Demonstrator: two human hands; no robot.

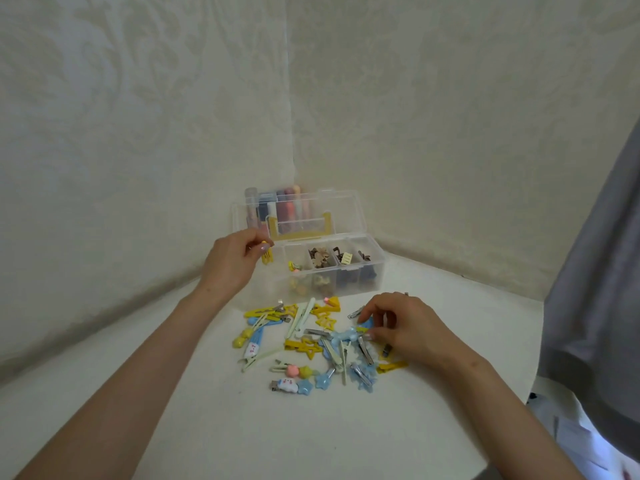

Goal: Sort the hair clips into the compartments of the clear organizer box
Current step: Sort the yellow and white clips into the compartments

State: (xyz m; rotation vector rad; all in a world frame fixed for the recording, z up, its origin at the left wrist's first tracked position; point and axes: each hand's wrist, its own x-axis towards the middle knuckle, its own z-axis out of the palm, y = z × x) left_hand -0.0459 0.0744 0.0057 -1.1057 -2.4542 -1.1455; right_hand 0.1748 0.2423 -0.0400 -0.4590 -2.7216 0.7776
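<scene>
From the head camera, the clear plastic organizer box (379, 270) sits in the corner of the white table (242, 427) with its hinged lid (343, 209) standing open. Its middle and right compartments hold brown hair clips (318, 256). The left one holds a small yellow piece (294, 266).

Just left of the box, level with its rim, the left hand (232, 261) pinches a small yellow hair clip (267, 255) between thumb and fingertips. In front of the box lies the loose pile of yellow, blue and pale green hair clips (311, 341). The right hand (405, 327) rests on the pile's right side, fingers curled down at a blue bow-shaped clip (346, 336). I cannot tell whether it actually grips that one.

The step in hand looks like dropping the yellow clip in. It should probably go over the left compartment, where the other yellow piece lies. It is best released low inside the walls so it cannot bounce into the brown ones. The right hand should draw out one clip at a time, since the pile is tangled.
</scene>
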